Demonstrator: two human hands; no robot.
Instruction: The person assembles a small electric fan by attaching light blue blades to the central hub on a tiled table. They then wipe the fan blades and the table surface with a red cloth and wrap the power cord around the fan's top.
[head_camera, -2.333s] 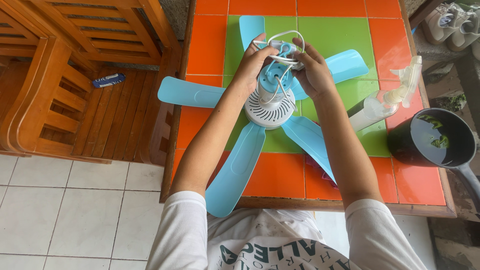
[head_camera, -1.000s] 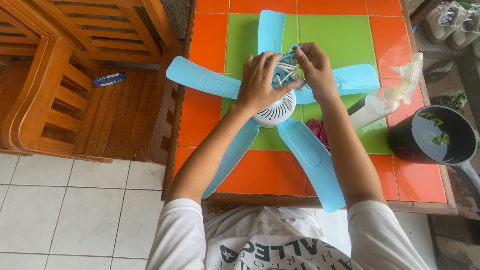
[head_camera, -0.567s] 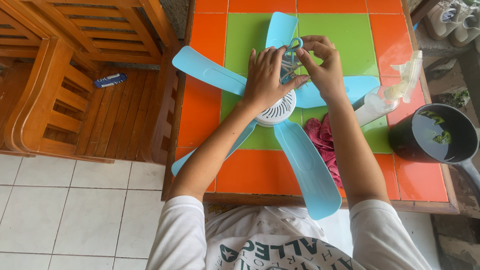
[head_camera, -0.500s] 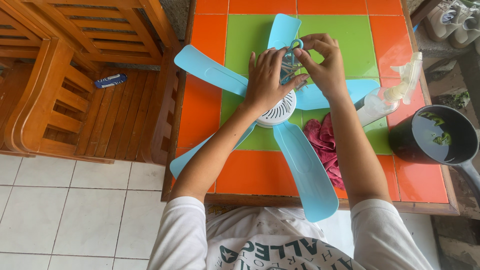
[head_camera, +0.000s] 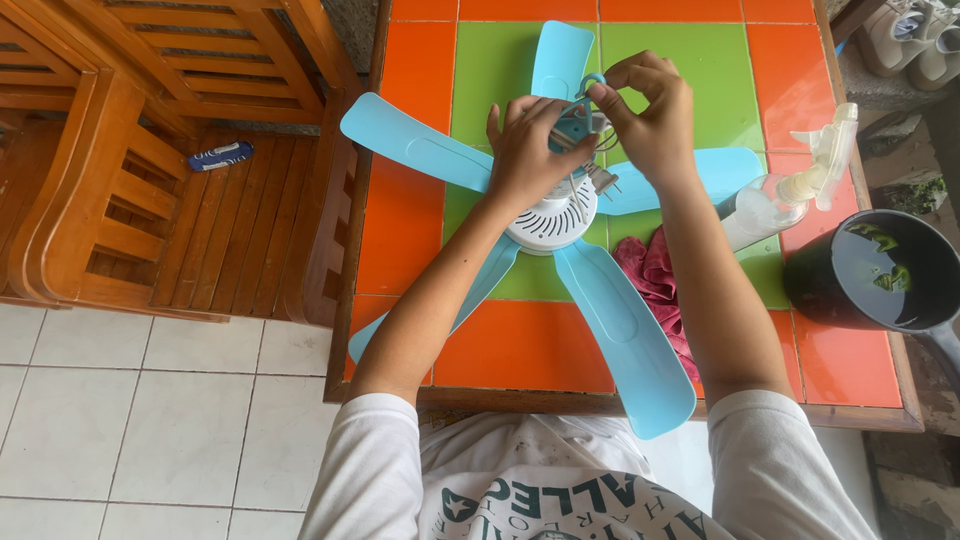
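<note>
- The left hand (head_camera: 525, 150) covers the top of the fan (head_camera: 552, 215) hub.
- The red cloth (head_camera: 655, 285) lies partly under a blade and forearm.
- The pot (head_camera: 880, 275) handle runs off the right edge.

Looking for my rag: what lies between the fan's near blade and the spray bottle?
In the head view, a crumpled red cloth lies on the table between the blade and the spray bottle.

Tiled table (head_camera: 410, 230) bears fan (head_camera: 610, 310), cloth (head_camera: 650, 280), bottle (head_camera: 770, 205), perhaps pot (head_camera: 880, 275).
</note>
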